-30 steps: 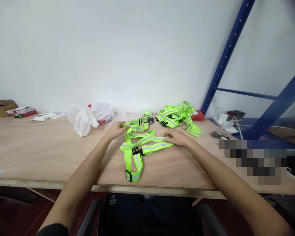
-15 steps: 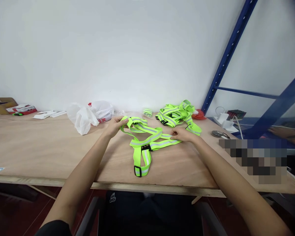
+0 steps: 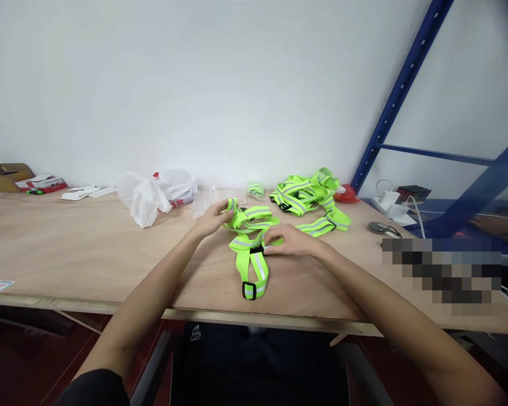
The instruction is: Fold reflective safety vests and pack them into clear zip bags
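Observation:
A neon-yellow reflective strap harness (image 3: 253, 241) with grey stripes lies loosely bunched on the wooden table in front of me. My left hand (image 3: 215, 219) pinches a strap at its far left end. Fingers curled, my right hand (image 3: 288, 239) grips the straps on the right side, close to a black buckle (image 3: 257, 250). At the near end a loop carries a black slider (image 3: 249, 290) and rests on the wood. A strap (image 3: 319, 226) runs out to the right from behind my right hand, toward a heap of similar straps (image 3: 303, 194).
White plastic bags (image 3: 144, 204) and clear bags (image 3: 203, 202) lie along the wall, with a small bagged strap roll (image 3: 256, 190) and a red item (image 3: 346, 194). A blue metal rack (image 3: 375, 132) stands at right. An open cardboard box (image 3: 6, 177) sits far left.
My right hand has moved left along the straps toward the buckle. The bunch looks more gathered, and my left hand has shifted slightly right with its end.

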Demonstrator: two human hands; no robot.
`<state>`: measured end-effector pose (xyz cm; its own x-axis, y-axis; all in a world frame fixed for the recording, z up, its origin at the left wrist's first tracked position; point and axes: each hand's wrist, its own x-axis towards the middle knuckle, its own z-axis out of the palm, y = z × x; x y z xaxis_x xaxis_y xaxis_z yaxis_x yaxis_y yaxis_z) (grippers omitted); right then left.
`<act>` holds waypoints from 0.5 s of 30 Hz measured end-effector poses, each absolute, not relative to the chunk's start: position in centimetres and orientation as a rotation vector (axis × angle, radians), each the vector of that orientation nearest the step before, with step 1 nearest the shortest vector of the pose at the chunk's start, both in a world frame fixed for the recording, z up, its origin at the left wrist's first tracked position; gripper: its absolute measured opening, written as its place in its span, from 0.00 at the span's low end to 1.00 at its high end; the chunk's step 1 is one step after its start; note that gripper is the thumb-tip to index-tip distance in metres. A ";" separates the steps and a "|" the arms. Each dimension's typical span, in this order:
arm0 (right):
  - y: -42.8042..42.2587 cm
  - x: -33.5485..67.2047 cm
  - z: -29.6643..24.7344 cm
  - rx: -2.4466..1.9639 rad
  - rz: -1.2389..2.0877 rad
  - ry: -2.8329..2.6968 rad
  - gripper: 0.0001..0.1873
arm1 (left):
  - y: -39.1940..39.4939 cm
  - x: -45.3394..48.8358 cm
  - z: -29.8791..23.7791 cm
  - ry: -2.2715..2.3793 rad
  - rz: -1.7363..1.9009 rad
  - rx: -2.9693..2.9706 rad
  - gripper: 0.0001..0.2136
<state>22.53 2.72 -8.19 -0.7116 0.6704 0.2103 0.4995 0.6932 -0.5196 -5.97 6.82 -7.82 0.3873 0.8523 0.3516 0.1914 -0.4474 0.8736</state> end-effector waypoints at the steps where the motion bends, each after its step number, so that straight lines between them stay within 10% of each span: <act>1: 2.5 22.0 -8.5 -0.883 0.608 -2.553 0.18 | 6.8 -6.0 -7.9 0.989 1.041 1.989 0.24; 15: 3.7 23.7 -7.9 -0.865 0.919 -2.506 0.15 | 6.2 -4.8 -8.8 1.065 0.754 2.758 0.24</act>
